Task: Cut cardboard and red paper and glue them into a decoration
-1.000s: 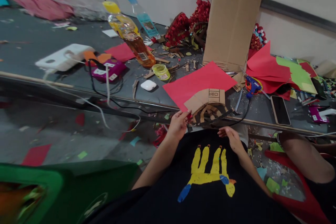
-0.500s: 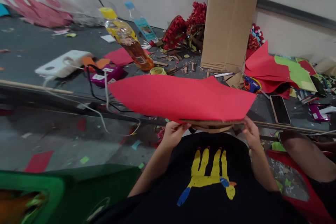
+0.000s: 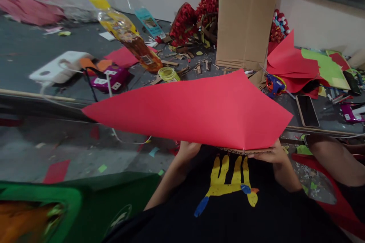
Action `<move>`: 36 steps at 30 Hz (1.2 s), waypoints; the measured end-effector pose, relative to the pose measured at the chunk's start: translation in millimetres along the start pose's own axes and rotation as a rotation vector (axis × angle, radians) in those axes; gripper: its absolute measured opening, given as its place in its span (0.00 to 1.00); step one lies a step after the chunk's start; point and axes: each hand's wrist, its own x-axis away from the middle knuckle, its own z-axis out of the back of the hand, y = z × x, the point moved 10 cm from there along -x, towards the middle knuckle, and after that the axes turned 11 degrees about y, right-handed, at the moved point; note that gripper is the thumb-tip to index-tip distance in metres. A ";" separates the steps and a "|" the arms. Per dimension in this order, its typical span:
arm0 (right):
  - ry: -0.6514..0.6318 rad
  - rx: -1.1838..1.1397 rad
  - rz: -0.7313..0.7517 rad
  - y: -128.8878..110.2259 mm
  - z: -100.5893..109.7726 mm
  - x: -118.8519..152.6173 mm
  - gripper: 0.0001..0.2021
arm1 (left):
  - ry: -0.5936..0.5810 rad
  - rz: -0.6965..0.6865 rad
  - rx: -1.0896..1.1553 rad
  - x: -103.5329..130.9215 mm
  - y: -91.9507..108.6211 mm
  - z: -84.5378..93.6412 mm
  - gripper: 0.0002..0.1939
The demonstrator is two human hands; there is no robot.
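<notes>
A large sheet of red paper (image 3: 188, 114) lies over a piece of brown cardboard (image 3: 253, 152), whose edge shows along the paper's near side. My left hand (image 3: 189, 150) grips the near edge left of the middle, its fingertips hidden under the paper. On the right, my right hand (image 3: 269, 154) holds the cardboard and paper at the near right corner, fingers along the cardboard's underside. The sheet is held in front of my chest and juts out over the table edge, with a pointed end to the left.
On the dark table (image 3: 19, 72) stand a yellow-capped bottle (image 3: 128, 38), a blue-capped bottle (image 3: 146, 19), a tall cardboard piece (image 3: 246, 19), a glue gun (image 3: 275, 85) and a phone (image 3: 307, 111). A green bin (image 3: 125, 193) is at lower left; a person's leg (image 3: 333, 163) at right.
The red paper has come nearer and tilted, showing more of its top face. My right hand has moved from the corner's side to beneath the cardboard edge. The view has shifted slightly.
</notes>
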 end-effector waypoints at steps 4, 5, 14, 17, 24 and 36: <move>0.094 0.020 0.125 -12.6 4.0 -4.3 0.15 | 0.038 0.021 0.025 1.6 7.1 -2.2 0.06; 0.096 0.041 0.149 -14.9 3.3 -4.9 0.15 | 0.044 0.014 0.041 1.2 9.6 -3.6 0.06; 0.017 0.012 0.075 -12.2 -8.7 -19.7 0.15 | -0.039 0.102 0.142 -11.6 1.9 -14.4 0.13; -0.026 -0.011 -0.003 -5.7 -12.0 -22.1 0.13 | -0.067 0.176 0.213 -16.8 -0.9 -16.0 0.14; -0.019 -0.085 -0.272 22.4 -12.2 -5.8 0.16 | -0.192 0.369 0.343 -13.3 4.5 -36.3 0.17; 0.024 -0.072 -0.336 40.1 -6.8 -12.6 0.15 | -0.231 0.324 0.367 -18.7 14.1 -29.0 0.18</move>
